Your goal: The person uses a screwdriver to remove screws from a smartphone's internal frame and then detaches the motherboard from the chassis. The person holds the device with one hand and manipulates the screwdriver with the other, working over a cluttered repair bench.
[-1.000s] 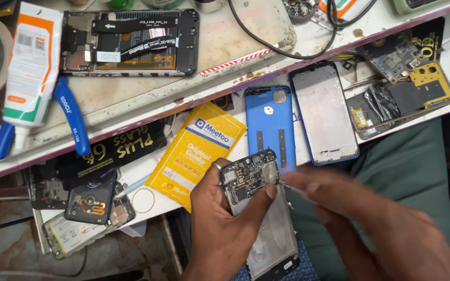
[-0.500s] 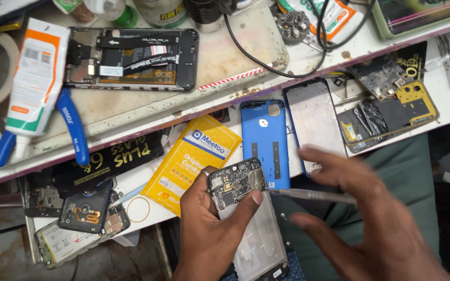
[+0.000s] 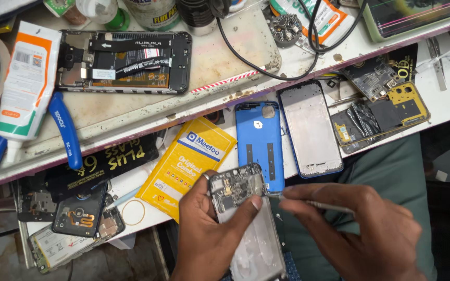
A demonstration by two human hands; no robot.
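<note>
opened phone point(image 3: 243, 218), its back off and a grey circuit board bare at the top above a dull, silvery frame, sits low in the middle of the view, in front of the bench edge and over green cloth. going left to right: a white glue tube point(image 3: 24, 88) with an orange band lies beside blue-handled pliers point(image 3: 63, 130) on the scuffed upper shelf, then a glossy yellow packet point(image 3: 188, 164) on the lower ledge. the left hand point(image 3: 207, 237) clasps the phone, fingers behind it and thumb pressed across its face. just above stands a smooth blue back cover point(image 3: 259, 143), with a pale metal frame point(image 3: 311, 130) beside it. the right hand point(image 3: 363, 231) pinches a thin metal tool point(image 3: 313, 204), whose tip touches the phone's right edge. compared with half a second ago, the tool has come in against the board and the view has drawn closer.
</note>
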